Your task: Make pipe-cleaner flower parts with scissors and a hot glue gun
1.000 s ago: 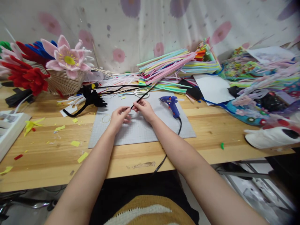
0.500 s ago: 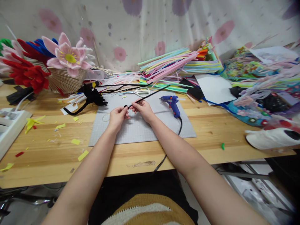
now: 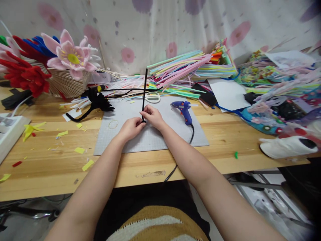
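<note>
A black pipe cleaner (image 3: 144, 88) stands nearly upright over the grey mat (image 3: 155, 142), its lower end bent between my fingers. My left hand (image 3: 133, 127) pinches that bent end near the mat's middle. Close against it, my right hand (image 3: 151, 116) grips the stem just above the bend. The blue glue gun (image 3: 184, 112) lies at the mat's right side. Behind my hands are white-handled scissors (image 3: 152, 97). A black fuzzy shape with a curled tail (image 3: 96, 103) rests at the mat's upper left.
Bundles of coloured pipe cleaners (image 3: 180, 68) lie along the back. Fuzzy flowers (image 3: 72, 58) stand at the left beside a white power strip (image 3: 12, 134). A white roll (image 3: 288, 146) sits at the right. The glue gun's cord (image 3: 192, 134) crosses the table's front edge.
The black pipe cleaner has swung from slanting up to the right to nearly upright. My left hand has moved right, closer to my right hand.
</note>
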A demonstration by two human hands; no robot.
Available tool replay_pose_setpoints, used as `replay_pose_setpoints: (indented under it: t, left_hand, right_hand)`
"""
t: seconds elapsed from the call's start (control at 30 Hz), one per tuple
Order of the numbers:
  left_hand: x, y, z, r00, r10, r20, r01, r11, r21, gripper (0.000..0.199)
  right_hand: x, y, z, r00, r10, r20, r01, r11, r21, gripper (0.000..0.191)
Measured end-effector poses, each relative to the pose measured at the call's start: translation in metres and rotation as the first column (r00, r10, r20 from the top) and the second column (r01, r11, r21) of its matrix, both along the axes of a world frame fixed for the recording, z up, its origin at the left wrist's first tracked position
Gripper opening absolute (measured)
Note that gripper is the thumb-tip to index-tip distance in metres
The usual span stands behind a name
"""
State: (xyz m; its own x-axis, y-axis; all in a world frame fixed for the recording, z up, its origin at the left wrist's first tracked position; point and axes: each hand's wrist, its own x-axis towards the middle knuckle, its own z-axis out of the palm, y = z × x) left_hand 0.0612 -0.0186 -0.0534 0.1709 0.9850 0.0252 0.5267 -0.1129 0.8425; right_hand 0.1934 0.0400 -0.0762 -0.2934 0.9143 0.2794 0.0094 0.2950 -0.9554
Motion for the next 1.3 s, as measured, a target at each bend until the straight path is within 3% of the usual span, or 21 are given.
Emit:
replay_pose_setpoints:
  t: [0.1, 0.23, 0.33, 0.47, 0.57, 0.67, 0.77, 0.87, 0.97, 1.03, 1.1, 1.2, 1.3]
  left_hand:
    - [0.004, 0.001, -0.001, 0.94, 0.152, 0.304, -0.115, 0.984, -0.137, 0.021]
    - [0.005, 0.002, 0.005, 0.731, 0.342, 0.591, -0.186, 0.933, -0.309, 0.028]
    - [0.006, 0.003, 0.007, 0.644, 0.401, 0.652, -0.198, 0.91, -0.364, 0.026]
    - [0.007, 0.006, 0.003, 0.609, 0.471, 0.638, -0.293, 0.881, -0.372, 0.02]
    - [0.007, 0.008, -0.001, 0.647, 0.486, 0.588, -0.355, 0.874, -0.331, 0.021]
    - [0.005, 0.006, -0.002, 0.776, 0.407, 0.481, -0.325, 0.913, -0.248, 0.024]
    - [0.0, 0.003, 0.0, 0.899, 0.268, 0.346, -0.216, 0.959, -0.183, 0.026]
    - [-0.007, 0.001, 0.004, 0.993, 0.037, 0.115, -0.014, 0.981, -0.194, 0.028]
    - [-0.012, 0.0, 0.008, 0.981, -0.161, -0.109, 0.132, 0.963, -0.236, 0.029]
    - [-0.013, 0.0, 0.009, 0.965, -0.196, -0.176, 0.152, 0.959, -0.238, 0.031]
    - [-0.011, 0.0, 0.008, 0.978, -0.154, -0.143, 0.119, 0.967, -0.227, 0.032]
    - [-0.005, 0.0, 0.006, 0.99, 0.029, 0.137, 0.001, 0.977, -0.215, 0.027]
    - [-0.001, 0.003, 0.007, 0.845, 0.257, 0.469, -0.131, 0.95, -0.284, 0.039]
  right_hand:
    - [0.001, 0.002, 0.004, 0.986, -0.081, -0.144, 0.063, 0.99, -0.128, 0.027]
    - [0.001, 0.0, 0.009, 0.969, -0.111, -0.221, 0.059, 0.971, -0.232, 0.032]
    - [-0.001, -0.004, 0.011, 0.964, -0.084, -0.251, 0.013, 0.962, -0.272, 0.033]
    - [-0.003, -0.006, 0.01, 0.966, -0.032, -0.258, -0.041, 0.962, -0.271, 0.036]
    - [-0.003, -0.006, 0.009, 0.967, 0.031, -0.253, -0.092, 0.969, -0.231, 0.037]
    - [-0.002, -0.005, 0.008, 0.969, 0.016, -0.247, -0.074, 0.971, -0.226, 0.037]
    - [-0.001, -0.003, 0.006, 0.974, -0.012, -0.225, -0.036, 0.977, -0.208, 0.034]
    - [-0.001, -0.006, 0.005, 0.985, 0.062, -0.161, -0.086, 0.985, -0.15, 0.03]
    - [-0.003, -0.011, 0.004, 0.98, 0.193, -0.046, -0.197, 0.974, -0.11, 0.025]
    - [-0.004, -0.013, 0.005, 0.972, 0.237, -0.009, -0.236, 0.965, -0.11, 0.023]
    - [-0.004, -0.012, 0.005, 0.973, 0.228, -0.031, -0.23, 0.966, -0.123, 0.024]
    - [-0.002, -0.007, 0.007, 0.985, 0.107, -0.136, -0.129, 0.977, -0.172, 0.029]
    - [0.0, -0.002, 0.009, 0.975, -0.04, -0.217, -0.016, 0.968, -0.249, 0.032]
